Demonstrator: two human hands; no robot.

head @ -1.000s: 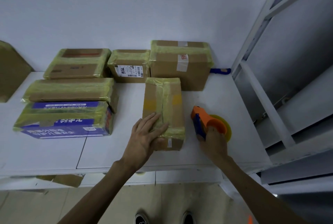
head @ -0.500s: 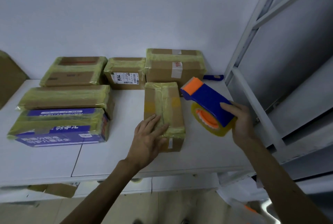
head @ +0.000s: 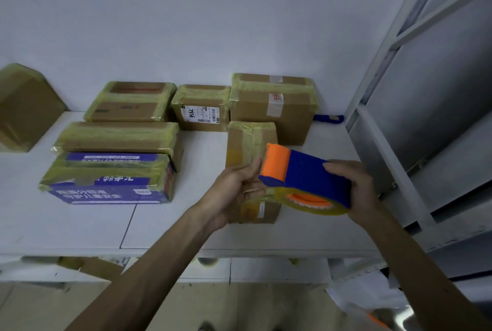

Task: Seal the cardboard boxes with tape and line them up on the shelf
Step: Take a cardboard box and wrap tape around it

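Tape dispenser [head: 306,171]: blue body, orange nose pointing left; held in the air above the near half of the small box.
Tape roll [head: 311,207]: yellowish, on an orange hub, under the blue body.
Right hand [head: 356,189]: my fingers are wrapped over the rear of the dispenser and grip it firmly.
Left hand [head: 234,187]: palm up, fingers loosely curled, thumb at the orange nose. I cannot tell whether they pinch a tape end.
Small box [head: 247,141]: taped, lying on the shelf [head: 80,224] under both hands, its far end just beside the large box [head: 271,107].
Labelled box [head: 201,108]: left of the large box, at the wall.
Blue printed box [head: 106,179]: near left, taped.
Metal rack [head: 386,144]: grey upright, right.
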